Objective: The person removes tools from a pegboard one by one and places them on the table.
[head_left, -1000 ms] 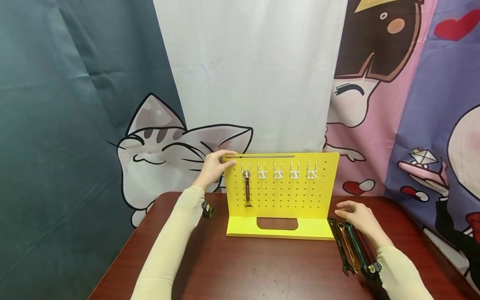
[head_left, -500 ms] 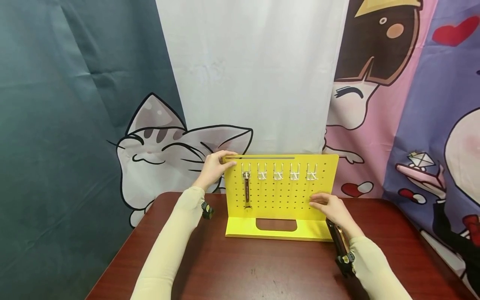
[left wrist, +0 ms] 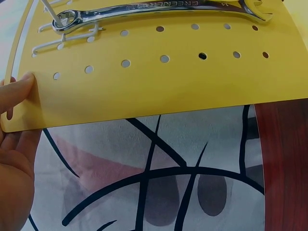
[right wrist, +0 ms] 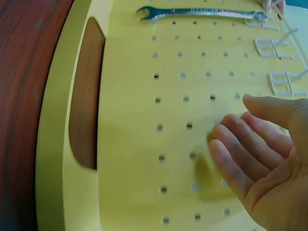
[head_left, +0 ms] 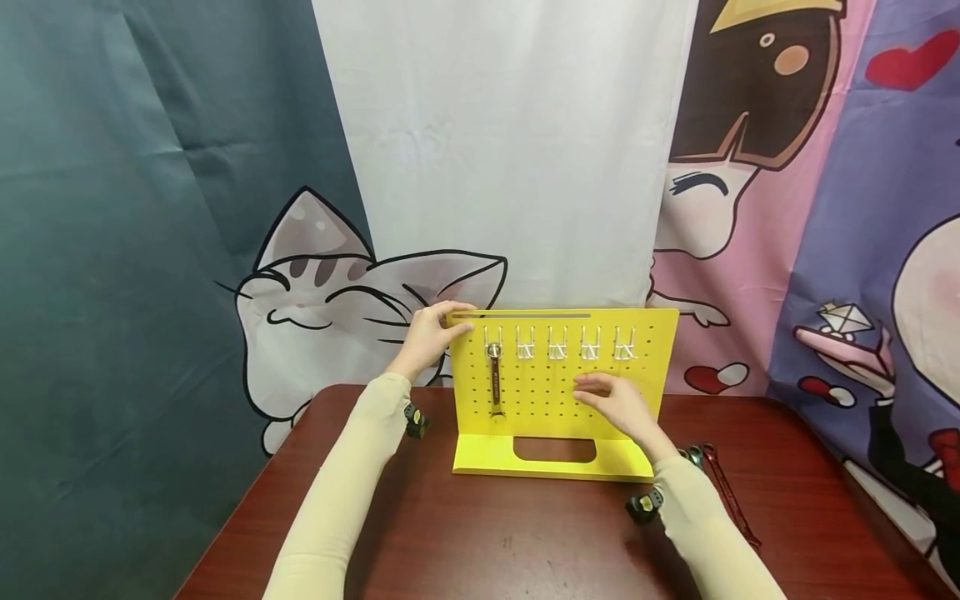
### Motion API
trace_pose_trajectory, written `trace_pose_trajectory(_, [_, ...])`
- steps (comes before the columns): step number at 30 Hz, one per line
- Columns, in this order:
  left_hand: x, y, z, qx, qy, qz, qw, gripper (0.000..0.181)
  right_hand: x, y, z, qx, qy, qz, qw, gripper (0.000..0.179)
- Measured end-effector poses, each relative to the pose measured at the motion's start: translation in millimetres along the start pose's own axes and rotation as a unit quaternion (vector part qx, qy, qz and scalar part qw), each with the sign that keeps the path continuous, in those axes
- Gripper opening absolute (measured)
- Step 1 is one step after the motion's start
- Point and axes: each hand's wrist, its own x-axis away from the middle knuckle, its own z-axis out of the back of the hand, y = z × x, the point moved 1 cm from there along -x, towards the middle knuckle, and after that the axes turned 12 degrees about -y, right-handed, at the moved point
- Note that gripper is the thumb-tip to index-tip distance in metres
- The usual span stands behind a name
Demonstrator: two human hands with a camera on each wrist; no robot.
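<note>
A yellow pegboard (head_left: 540, 400) stands upright on its own base on the table. At its upper left corner my left hand (head_left: 429, 337) grips the edge, thumb on the front face and the other fingers behind. A chrome combination wrench (left wrist: 159, 7) hangs by its ring end from the leftmost white hook, open end down. My right hand (head_left: 617, 405) hovers before the board's right half, fingers loosely bent and holding nothing. The right wrist view shows its fingers (right wrist: 245, 149) close to the holes; whether they touch the board cannot be told.
Several white hooks (head_left: 558, 346) line the board's upper part, bare except the leftmost. Right of the board, a red wrench (head_left: 727, 492) and a teal wrench (head_left: 696, 455) lie on the dark wooden table (head_left: 525, 533), partly behind my right forearm. A printed curtain (head_left: 517, 167) hangs behind.
My right hand has moved left from above the wrenches lying at the right to in front of the pegboard. My left hand stays on the corner, and the hanging wrench has not moved.
</note>
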Motion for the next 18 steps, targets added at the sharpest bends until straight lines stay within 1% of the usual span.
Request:
trace_pose_trajectory(3, [-0.9, 0.0, -0.5, -0.004, 0.001, 0.000, 1.0000, 0.027, -5.0, -9, -7, -0.015, -0.003, 0.006, 0.9999, 0.034])
trace_pose_trajectory(9, [-2.9, -0.2, -1.9, -0.002, 0.001, -0.004, 1.0000, 0.027, -14.0, -22, -20, -0.061, -0.017, 0.021, 0.9978, 0.034])
trace_pose_trajectory(14, [-1.3, -0.3, -0.9, 0.001, 0.002, 0.001, 1.0000, 0.027, -20.7, -31, -33, -0.096, -0.031, 0.021, 0.9946, 0.035])
trace_pose_trajectory(18, [-0.6, -0.3, -0.5, -0.001, 0.001, 0.004, 1.0000, 0.027, -26.7, -37, -44, -0.111, -0.042, 0.017, 0.9928, 0.036])
